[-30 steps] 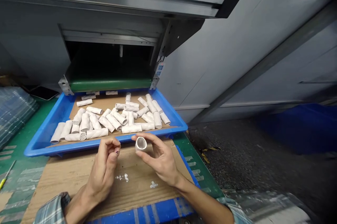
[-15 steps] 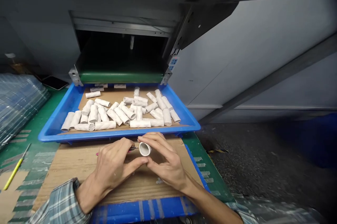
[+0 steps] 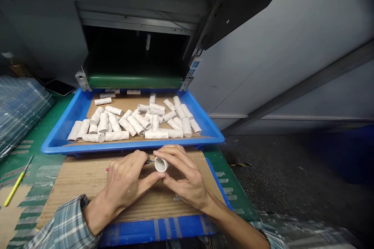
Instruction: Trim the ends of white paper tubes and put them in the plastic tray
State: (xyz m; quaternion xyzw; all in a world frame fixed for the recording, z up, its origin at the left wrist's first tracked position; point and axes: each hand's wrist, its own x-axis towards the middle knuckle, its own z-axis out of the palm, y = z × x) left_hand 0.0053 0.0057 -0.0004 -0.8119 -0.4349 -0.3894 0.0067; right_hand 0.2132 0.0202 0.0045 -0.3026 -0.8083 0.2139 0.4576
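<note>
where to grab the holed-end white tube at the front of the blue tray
Pinch the tube mid-barrel from above, front to back: it lies on its side by the tray's front wall, other tubes close behind and at its right end.

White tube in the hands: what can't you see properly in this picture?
In the head view:
- Most of the small tool: the left hand covers it.
- Part of the white tube: the right hand hides it.
- Inside the dark opening: too dim.
</note>
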